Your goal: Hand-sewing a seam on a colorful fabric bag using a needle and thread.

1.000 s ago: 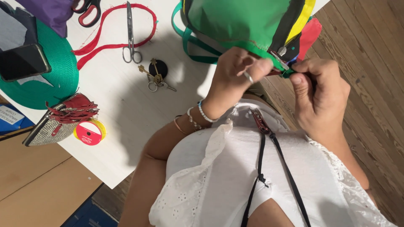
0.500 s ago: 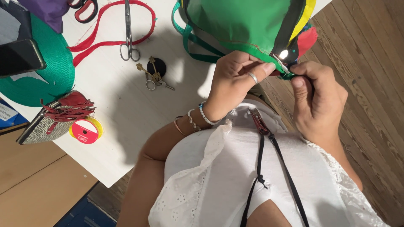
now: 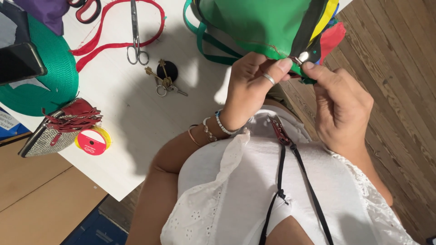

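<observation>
Both hands, left and right, pinch a small metal clip on the green fabric edge (scissors lie nearby).

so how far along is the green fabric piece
Green webbing and a black strip already run along the green fabric. In hand: the left hand and right hand pinch a small metal piece at its edge. Scissors and red ribbon lie unused on the table.

Bare tabletop lies open between keys and wallet.
</observation>
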